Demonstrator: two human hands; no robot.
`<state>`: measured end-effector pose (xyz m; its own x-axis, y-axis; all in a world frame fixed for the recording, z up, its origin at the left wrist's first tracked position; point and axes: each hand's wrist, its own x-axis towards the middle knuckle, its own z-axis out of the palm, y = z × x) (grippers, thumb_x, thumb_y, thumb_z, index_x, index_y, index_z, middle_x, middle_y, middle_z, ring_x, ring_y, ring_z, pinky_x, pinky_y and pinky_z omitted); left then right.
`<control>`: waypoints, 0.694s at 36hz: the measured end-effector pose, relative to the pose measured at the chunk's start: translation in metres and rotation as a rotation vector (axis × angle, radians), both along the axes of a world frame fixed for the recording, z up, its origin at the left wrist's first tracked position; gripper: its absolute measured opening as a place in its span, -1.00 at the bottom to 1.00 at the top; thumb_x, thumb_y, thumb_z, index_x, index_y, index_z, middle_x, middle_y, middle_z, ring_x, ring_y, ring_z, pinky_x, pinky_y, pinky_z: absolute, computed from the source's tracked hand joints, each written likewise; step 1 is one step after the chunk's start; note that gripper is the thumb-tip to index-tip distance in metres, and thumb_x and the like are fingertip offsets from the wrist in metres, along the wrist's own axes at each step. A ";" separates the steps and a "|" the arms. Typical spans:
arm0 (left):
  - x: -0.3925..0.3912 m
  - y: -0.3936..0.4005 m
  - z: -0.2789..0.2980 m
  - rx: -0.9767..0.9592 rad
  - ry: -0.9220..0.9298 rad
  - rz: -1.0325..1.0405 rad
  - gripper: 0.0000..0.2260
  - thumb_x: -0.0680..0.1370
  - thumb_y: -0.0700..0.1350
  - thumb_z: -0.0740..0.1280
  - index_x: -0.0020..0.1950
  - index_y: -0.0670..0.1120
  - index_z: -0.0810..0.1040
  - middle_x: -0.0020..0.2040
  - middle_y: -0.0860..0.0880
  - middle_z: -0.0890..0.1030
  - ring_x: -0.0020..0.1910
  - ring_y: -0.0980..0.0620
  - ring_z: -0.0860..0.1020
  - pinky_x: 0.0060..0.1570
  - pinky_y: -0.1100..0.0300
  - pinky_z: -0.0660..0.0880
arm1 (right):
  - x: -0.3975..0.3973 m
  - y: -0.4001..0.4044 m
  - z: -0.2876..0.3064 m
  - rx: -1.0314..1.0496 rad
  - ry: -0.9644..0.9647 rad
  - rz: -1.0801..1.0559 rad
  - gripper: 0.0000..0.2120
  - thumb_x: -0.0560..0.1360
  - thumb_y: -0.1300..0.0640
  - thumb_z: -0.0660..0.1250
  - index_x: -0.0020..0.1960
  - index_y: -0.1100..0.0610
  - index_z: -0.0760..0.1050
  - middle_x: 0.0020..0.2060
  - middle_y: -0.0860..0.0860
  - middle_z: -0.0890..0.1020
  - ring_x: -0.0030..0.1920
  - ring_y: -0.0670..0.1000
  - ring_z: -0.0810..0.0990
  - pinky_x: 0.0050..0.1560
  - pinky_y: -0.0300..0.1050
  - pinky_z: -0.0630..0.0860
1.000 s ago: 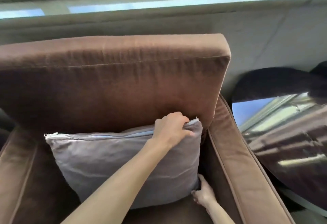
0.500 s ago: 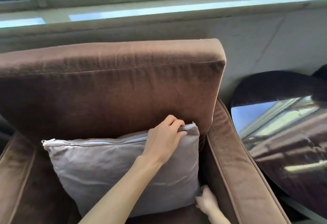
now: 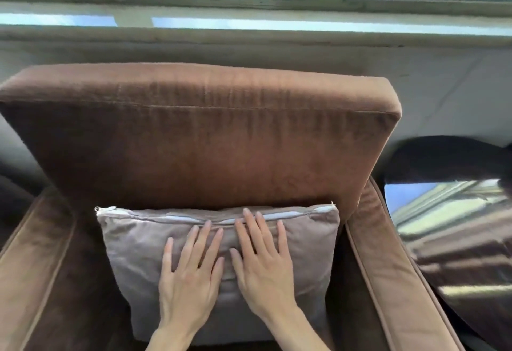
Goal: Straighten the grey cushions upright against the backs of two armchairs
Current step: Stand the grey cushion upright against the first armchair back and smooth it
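A grey cushion (image 3: 133, 250) with a pale zip along its top edge stands upright on the seat of a brown armchair (image 3: 199, 140), leaning on the chair's back. My left hand (image 3: 191, 275) lies flat on the cushion's front, fingers spread. My right hand (image 3: 263, 262) lies flat beside it, fingertips near the zip. Neither hand grips anything. Only this one armchair is in view.
Brown padded armrests run along the left (image 3: 33, 253) and right (image 3: 388, 262) of the seat. A glossy dark round table top (image 3: 457, 228) sits close to the right armrest. Behind the chair are a pale wall and a window sill (image 3: 249, 34).
My left hand let go of the cushion's top right corner and my right hand left its lower right corner. Both now rest flat on its front. The cushion sits more centred.
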<state>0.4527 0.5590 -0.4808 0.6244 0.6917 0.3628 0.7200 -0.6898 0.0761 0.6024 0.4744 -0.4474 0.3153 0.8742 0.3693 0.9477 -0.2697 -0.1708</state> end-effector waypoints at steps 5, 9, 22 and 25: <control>-0.029 0.043 -0.011 0.049 0.115 -0.048 -0.53 0.71 0.08 0.00 0.64 0.11 0.15 0.67 0.06 0.13 0.64 0.01 0.11 0.58 -0.20 0.00 | 0.045 -0.006 -0.024 -0.039 -0.079 -0.055 -0.48 0.66 -0.19 0.10 0.58 -0.08 0.26 0.61 -0.02 0.22 0.61 0.03 0.19 0.57 0.16 0.19; -0.068 0.076 -0.004 0.051 0.146 0.058 -0.52 0.71 0.09 -0.03 0.65 0.10 0.12 0.67 0.05 0.14 0.65 -0.03 0.10 0.56 -0.31 -0.05 | 0.076 -0.027 -0.024 -0.037 -0.137 -0.175 -0.47 0.66 -0.16 0.11 0.60 -0.06 0.22 0.62 -0.02 0.20 0.61 0.03 0.18 0.59 0.22 0.09; -0.036 -0.010 0.008 -0.061 0.037 -0.087 -0.50 0.71 0.11 -0.06 0.66 0.06 0.06 0.67 0.03 0.11 0.65 -0.04 0.10 0.56 -0.27 0.06 | -0.032 -0.036 -0.031 0.011 -0.050 0.078 -0.48 0.68 -0.07 0.04 0.62 -0.01 0.16 0.63 -0.05 0.17 0.62 0.01 0.13 0.56 0.32 0.07; -0.038 -0.002 0.002 -0.122 0.132 -0.060 -0.50 0.72 0.11 -0.07 0.66 0.04 0.08 0.67 0.01 0.12 0.64 -0.04 0.14 0.56 -0.25 0.08 | -0.013 -0.039 -0.043 -0.087 -0.057 0.016 -0.47 0.68 -0.13 0.04 0.62 -0.10 0.12 0.64 -0.06 0.13 0.63 0.00 0.11 0.58 0.22 0.08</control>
